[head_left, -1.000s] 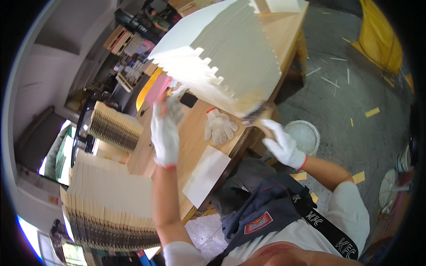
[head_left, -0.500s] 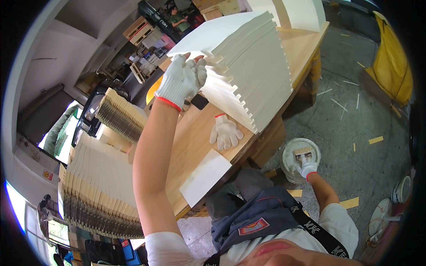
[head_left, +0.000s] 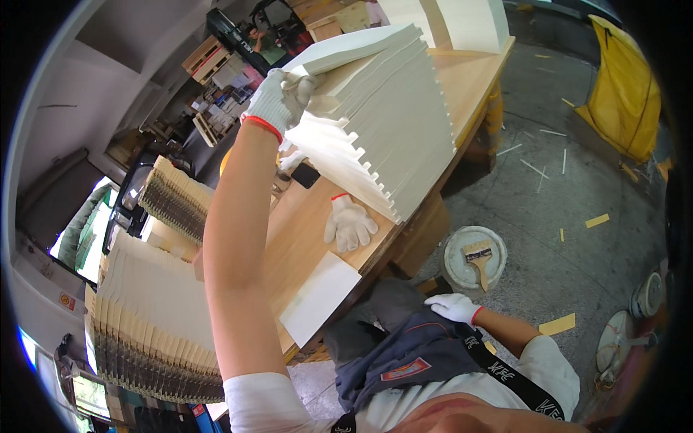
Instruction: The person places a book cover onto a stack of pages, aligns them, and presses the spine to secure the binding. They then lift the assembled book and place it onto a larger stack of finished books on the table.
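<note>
My left hand [head_left: 283,101], in a white knitted glove with a red cuff, reaches to the far end of a tall stack of white sheets [head_left: 404,115]. Its fingers are curled round the corner of the top sheet [head_left: 354,45], which is raised a little above the rest. My right hand [head_left: 455,307], gloved the same way, is beside my thigh with its fingers stretched out and nothing in them. A flat brush [head_left: 478,261] with a wooden handle lies across the top of a round white bucket [head_left: 451,278] on the floor, apart from that hand.
On the wooden table [head_left: 289,252] lie a spare glove [head_left: 350,224], a white sheet [head_left: 319,297] and a black phone-like object [head_left: 305,175]. Layered stacks [head_left: 155,310] stand at the left. Yellow scraps [head_left: 557,324] litter the floor. A person [head_left: 271,47] sits by a forklift far off.
My right hand has let go of the brush and moved from the bucket back toward my lap. My left hand now grips the top sheet's corner, and that sheet has come up.
</note>
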Motion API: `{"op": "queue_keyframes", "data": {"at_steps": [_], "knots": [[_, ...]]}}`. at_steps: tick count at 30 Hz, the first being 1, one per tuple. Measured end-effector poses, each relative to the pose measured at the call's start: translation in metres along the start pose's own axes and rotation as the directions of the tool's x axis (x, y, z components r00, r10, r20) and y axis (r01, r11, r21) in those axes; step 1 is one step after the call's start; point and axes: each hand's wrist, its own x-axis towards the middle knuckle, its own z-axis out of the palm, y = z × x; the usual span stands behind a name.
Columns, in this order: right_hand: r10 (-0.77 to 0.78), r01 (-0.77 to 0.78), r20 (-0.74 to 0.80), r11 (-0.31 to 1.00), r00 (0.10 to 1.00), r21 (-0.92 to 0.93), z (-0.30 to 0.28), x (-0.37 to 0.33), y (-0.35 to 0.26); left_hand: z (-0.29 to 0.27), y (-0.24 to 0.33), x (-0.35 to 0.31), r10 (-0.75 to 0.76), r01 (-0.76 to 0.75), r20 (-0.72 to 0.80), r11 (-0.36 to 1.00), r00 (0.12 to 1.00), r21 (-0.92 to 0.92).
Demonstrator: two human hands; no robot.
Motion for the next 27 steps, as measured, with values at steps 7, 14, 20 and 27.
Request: {"op": "queue_keyframes", "data": {"at_steps": [7, 14, 20, 27], "knots": [[-0.142, 0.141, -0.042, 0.990, 0.989, -0.019, -0.013, 0.014, -0.042, -0.002, 0.004, 0.005, -0.025, 0.027, 0.067, 0.999, 0.997, -0.021], [-0.312, 0.302, -0.197, 0.950, 0.930, -0.079, -0.072, 0.041, -0.106, -0.022, -0.007, 0.041, 0.073, -0.010, 0.187, 0.947, 0.980, -0.321], [-0.356, 0.367, -0.239, 0.930, 0.903, -0.002, -0.113, 0.061, -0.167, -0.010, -0.018, 0.016, 0.064, -0.007, 0.098, 0.867, 0.993, -0.499], [-0.241, 0.245, -0.057, 0.891, 0.969, 0.382, -0.109, 0.075, -0.201, -0.153, 0.001, -0.036, -0.079, 0.271, 0.422, 0.868, 0.903, -0.416]]}}
